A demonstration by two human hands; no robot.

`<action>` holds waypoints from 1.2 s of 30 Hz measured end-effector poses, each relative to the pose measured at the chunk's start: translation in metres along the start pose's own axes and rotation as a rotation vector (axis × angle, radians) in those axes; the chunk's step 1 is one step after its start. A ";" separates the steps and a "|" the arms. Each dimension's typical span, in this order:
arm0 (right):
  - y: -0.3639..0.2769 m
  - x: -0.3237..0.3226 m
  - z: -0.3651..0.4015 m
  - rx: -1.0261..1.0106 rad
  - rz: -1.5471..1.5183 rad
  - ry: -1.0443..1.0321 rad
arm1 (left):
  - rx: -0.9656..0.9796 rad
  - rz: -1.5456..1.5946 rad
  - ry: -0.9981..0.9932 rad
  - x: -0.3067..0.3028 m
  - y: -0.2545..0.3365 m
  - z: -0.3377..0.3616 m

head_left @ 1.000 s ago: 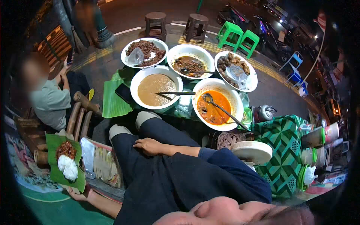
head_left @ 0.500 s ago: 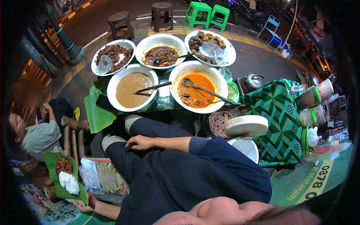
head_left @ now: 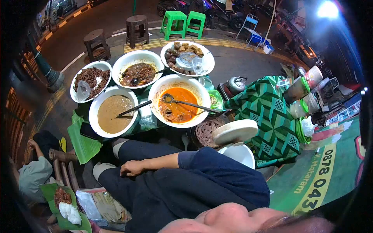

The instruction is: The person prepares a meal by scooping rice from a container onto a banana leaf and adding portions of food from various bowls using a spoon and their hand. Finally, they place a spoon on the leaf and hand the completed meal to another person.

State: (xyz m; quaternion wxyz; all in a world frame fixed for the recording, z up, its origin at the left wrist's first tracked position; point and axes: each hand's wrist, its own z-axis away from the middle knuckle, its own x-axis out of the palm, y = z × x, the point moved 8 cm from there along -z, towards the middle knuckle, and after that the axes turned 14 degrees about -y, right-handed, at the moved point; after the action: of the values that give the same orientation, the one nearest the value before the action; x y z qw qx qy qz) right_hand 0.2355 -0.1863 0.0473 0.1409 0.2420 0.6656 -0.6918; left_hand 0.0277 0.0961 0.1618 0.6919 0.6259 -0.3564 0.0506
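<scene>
My left hand point(head_left: 94, 226), mostly cut off at the lower left edge, holds a banana leaf point(head_left: 47, 190) from below. White rice point(head_left: 70, 213) lies on that leaf beside a dark reddish-brown food point(head_left: 62, 197). Resting on my dark-clothed leg near the knee, my right hand point(head_left: 132, 167) has nothing in it, its fingers loosely laid down. Closest to it is a bowl of beige-brown sauce point(head_left: 93, 121) with a ladle handle sticking out. To that bowl's right stands a bowl of orange curry point(head_left: 155, 93) with a black ladle point(head_left: 188, 103) in it.
Behind are bowls of dark shredded food point(head_left: 93, 77), brown stew point(head_left: 142, 72), and eggs with tofu point(head_left: 186, 58). A person point(head_left: 34, 176) sits at left. Right are a woven basket point(head_left: 208, 134), a round lid point(head_left: 235, 132) and a green patterned cloth point(head_left: 268, 116). Stools point(head_left: 173, 24) stand beyond.
The view has turned right, so the bowls and stools sit further left. My left hand and the leaf are now lower in view, partly cut off. My right hand still rests on my leg.
</scene>
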 end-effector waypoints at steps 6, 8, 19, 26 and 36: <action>-0.007 -0.005 -0.004 0.002 -0.033 -0.025 | 0.011 0.033 -0.005 0.000 -0.001 -0.007; -0.012 -0.006 -0.006 -0.037 -0.045 -0.019 | 0.026 0.058 -0.008 -0.007 0.005 -0.009; 0.003 0.003 -0.014 -0.064 0.006 -0.038 | 0.088 0.084 0.069 -0.007 0.024 -0.003; 0.009 0.008 -0.022 -0.025 -0.051 -0.074 | 0.092 0.212 0.108 -0.001 0.028 -0.002; 0.010 0.001 -0.022 -0.011 -0.075 -0.075 | -0.001 0.258 0.048 0.030 0.029 0.007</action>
State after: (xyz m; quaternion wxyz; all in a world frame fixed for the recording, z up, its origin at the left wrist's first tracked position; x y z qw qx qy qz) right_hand 0.2428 -0.1652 0.0387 0.1410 0.1899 0.6721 -0.7016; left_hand 0.0316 0.0847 0.2019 0.6883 0.5732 -0.4172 0.1538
